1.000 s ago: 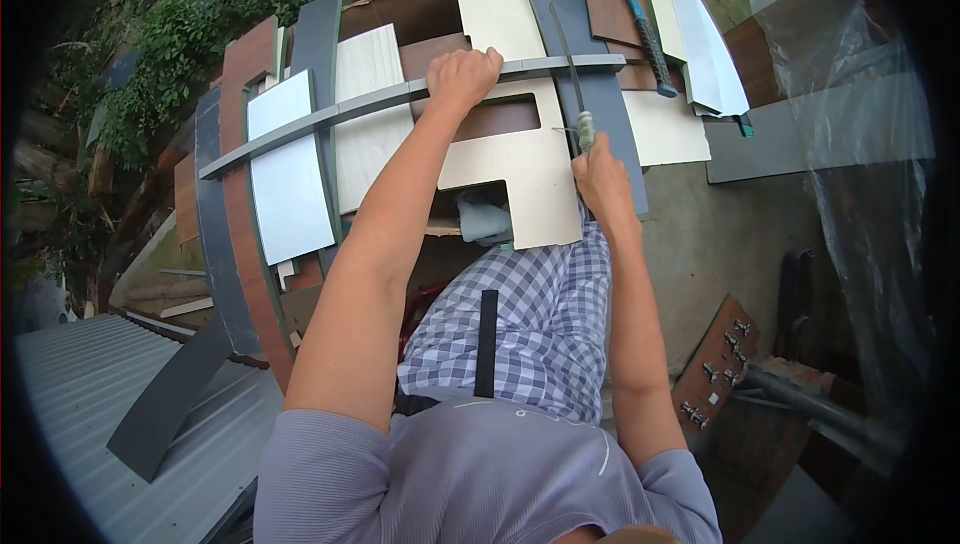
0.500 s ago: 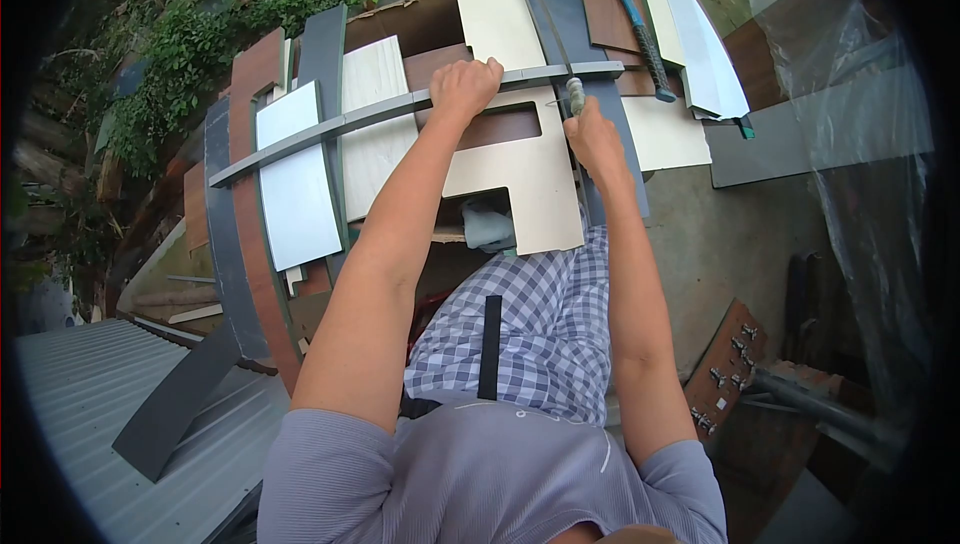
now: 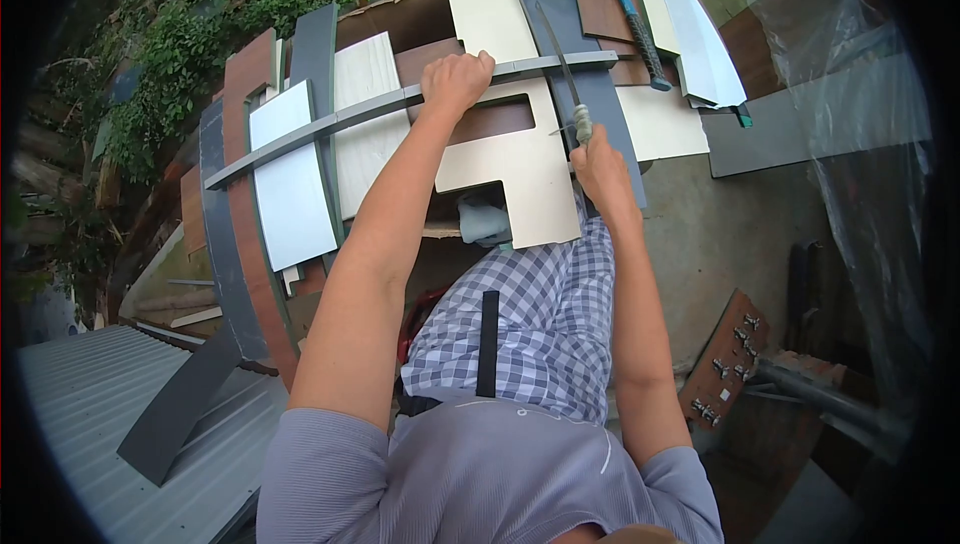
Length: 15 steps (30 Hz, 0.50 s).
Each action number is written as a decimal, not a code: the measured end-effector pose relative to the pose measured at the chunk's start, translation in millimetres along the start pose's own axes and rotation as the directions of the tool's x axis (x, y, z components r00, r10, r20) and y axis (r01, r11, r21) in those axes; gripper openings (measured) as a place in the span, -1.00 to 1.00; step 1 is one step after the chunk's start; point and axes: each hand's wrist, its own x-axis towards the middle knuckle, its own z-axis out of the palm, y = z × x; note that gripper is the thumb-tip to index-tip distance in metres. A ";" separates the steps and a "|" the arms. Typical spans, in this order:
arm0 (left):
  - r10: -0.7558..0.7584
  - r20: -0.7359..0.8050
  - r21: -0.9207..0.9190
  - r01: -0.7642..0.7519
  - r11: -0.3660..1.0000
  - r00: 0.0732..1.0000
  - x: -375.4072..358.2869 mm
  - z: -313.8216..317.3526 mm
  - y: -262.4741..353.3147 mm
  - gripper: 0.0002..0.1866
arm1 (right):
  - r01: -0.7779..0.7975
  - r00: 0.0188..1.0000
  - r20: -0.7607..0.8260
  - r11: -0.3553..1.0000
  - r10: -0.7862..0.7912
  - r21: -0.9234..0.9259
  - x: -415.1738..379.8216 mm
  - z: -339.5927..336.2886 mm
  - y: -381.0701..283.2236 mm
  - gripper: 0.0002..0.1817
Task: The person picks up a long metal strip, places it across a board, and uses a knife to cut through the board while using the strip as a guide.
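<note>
My left hand (image 3: 456, 81) is closed round a long grey metal bar (image 3: 350, 116) that lies across several flat panels. The fingers of my right hand (image 3: 598, 159) are wrapped round the pale handle of a saw-like tool (image 3: 566, 72). Its thin, dark blade points away from me and crosses the bar near the bar's right end. Below the blade is a dark grey panel (image 3: 612, 109). A cream panel with cut-outs (image 3: 538, 159) lies between my hands, nearer to my body. The blade's exact contact with the bar is too small to tell.
A hammer (image 3: 641, 36) with a blue and black handle lies on the panels at the upper right. Clear plastic sheeting (image 3: 865, 159) hangs at the right. Corrugated metal (image 3: 85, 394) is at the lower left. A brown board with metal fittings (image 3: 722, 359) stands at the lower right.
My right hand has drawn back towards my body with the tool, so the handle is farther from the bar. My left hand still grips the bar. The whole view has shifted slightly.
</note>
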 end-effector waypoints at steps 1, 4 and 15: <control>-0.007 -0.001 0.008 0.007 1.000 1.000 0.1 1.8 -0.8 -0.44 | 0.005 1.000 -0.004 1.000 -0.005 0.005 14.7 0.7 -6.4 -0.68; -0.016 0.017 0.040 0.015 0.999 1.000 1.9 1.7 0.5 -0.44 | 0.066 0.998 -0.024 0.998 -0.066 -0.020 40.6 1.1 -21.5 -0.71; -0.005 0.055 0.051 0.002 0.999 0.999 -1.8 0.5 -0.5 -0.44 | -0.083 0.992 0.090 0.996 0.086 -0.036 -49.2 -4.9 7.1 -0.72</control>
